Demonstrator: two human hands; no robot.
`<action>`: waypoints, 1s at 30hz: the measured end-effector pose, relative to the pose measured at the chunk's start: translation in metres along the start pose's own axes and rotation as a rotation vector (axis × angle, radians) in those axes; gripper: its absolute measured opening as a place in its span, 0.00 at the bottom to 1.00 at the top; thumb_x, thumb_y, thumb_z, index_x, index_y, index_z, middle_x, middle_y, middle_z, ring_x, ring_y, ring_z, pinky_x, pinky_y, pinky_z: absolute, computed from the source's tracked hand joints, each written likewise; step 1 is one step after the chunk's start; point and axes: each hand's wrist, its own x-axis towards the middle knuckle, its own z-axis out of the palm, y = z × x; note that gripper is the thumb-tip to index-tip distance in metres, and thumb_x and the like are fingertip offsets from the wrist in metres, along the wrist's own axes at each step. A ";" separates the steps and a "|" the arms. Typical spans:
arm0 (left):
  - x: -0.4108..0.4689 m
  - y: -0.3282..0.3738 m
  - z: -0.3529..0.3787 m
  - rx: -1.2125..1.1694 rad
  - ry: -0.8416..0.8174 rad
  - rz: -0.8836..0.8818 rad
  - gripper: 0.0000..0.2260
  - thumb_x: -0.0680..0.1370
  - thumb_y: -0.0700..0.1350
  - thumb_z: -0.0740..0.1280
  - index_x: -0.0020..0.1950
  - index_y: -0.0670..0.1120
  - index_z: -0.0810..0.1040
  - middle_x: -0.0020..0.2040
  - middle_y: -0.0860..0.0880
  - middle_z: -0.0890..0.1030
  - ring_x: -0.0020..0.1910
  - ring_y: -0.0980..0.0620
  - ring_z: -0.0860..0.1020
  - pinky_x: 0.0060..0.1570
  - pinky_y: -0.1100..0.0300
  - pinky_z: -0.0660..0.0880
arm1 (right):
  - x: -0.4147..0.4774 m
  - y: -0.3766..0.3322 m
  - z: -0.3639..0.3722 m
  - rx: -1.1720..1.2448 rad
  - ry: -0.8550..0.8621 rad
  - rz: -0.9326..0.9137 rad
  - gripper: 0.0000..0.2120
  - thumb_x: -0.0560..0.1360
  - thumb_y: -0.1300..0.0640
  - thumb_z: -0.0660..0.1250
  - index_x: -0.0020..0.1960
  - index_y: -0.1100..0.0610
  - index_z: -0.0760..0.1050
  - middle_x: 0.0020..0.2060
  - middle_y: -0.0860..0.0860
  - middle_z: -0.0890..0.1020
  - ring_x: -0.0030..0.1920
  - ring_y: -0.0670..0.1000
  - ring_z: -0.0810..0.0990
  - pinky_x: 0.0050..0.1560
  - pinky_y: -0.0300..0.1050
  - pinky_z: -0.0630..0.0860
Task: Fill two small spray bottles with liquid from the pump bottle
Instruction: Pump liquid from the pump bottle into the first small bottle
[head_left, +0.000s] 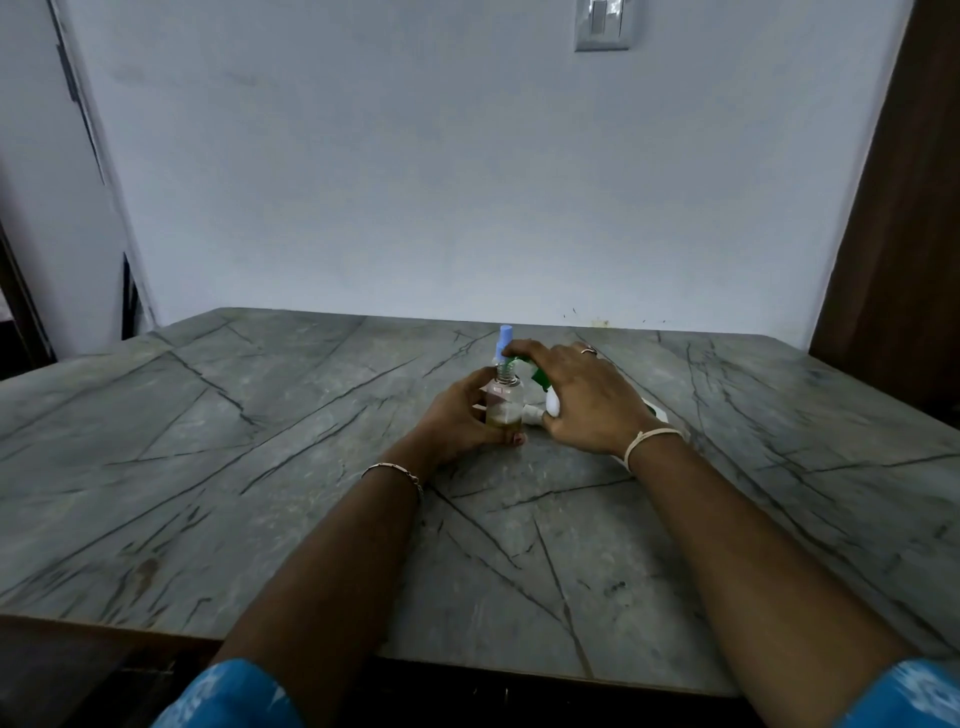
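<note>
A small clear spray bottle (504, 402) stands upright on the grey stone table (260, 441), its neck uncapped and yellowish liquid in its lower part. My left hand (460, 421) grips it from the left. My right hand (582, 397) lies over the white pump bottle (551, 405) with a green pump head (537, 376), fingers curled on the head, whose spout is at the small bottle's neck. Behind them stands a second spray bottle with a light blue top (505, 340), mostly hidden. A small white part (532, 414) lies between the bottles.
A white wall rises behind the table's far edge, with a switch plate (605, 23) high up. A dark wooden door frame (898, 208) stands at the right. The table's front edge runs near my elbows.
</note>
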 end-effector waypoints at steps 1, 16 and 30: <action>0.000 0.000 0.000 0.004 -0.002 -0.001 0.42 0.64 0.40 0.80 0.74 0.48 0.64 0.61 0.45 0.78 0.56 0.47 0.80 0.59 0.52 0.76 | 0.000 0.000 0.000 0.005 -0.002 0.004 0.35 0.71 0.48 0.72 0.72 0.40 0.57 0.47 0.49 0.76 0.53 0.55 0.73 0.54 0.52 0.73; -0.002 0.002 -0.001 0.018 0.008 0.009 0.40 0.65 0.40 0.79 0.73 0.49 0.65 0.61 0.45 0.78 0.55 0.48 0.80 0.58 0.54 0.77 | 0.000 -0.002 -0.001 0.007 -0.003 0.009 0.36 0.71 0.50 0.72 0.73 0.41 0.57 0.47 0.50 0.76 0.53 0.54 0.73 0.53 0.52 0.74; -0.003 0.003 0.000 0.013 0.001 -0.004 0.42 0.65 0.40 0.79 0.75 0.47 0.62 0.62 0.42 0.77 0.56 0.45 0.80 0.61 0.48 0.75 | 0.002 -0.003 0.000 0.013 0.010 0.010 0.34 0.69 0.53 0.72 0.71 0.43 0.60 0.50 0.50 0.78 0.53 0.55 0.73 0.54 0.53 0.74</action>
